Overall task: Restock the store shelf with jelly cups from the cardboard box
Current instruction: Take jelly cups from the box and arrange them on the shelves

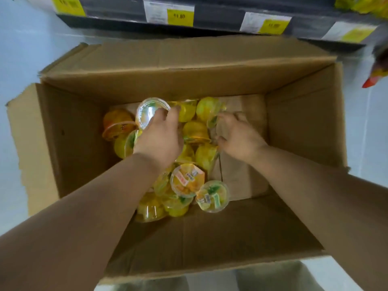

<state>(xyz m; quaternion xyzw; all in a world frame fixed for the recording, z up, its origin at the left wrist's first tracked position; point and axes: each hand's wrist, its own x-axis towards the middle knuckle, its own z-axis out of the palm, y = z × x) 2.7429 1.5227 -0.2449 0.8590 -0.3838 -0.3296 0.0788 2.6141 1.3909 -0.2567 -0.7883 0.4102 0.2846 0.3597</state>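
Two hands down inside an open cardboard box (304,122), among loose jelly cups (186,179).

Left hand (159,139) curled round the rim of a lidded cup (152,112), tipped on edge with its clear lid facing up, near the far wall of the box. Right hand (239,139) just beside it, fingers bent round a second cup (214,120), pinched between fingertips and thumb, though blurred. Remaining yellow and orange cups heaped on the box floor between and beneath both forearms, some upright, some on their sides or upside down, right part of the box floor bare. Box flaps spread open on a pale floor (21,59). Beyond the far flap, a dark shelf edge (220,19) with yellow price labels (180,16). Blurred orange-and-yellow packet (375,74) at the right margin.
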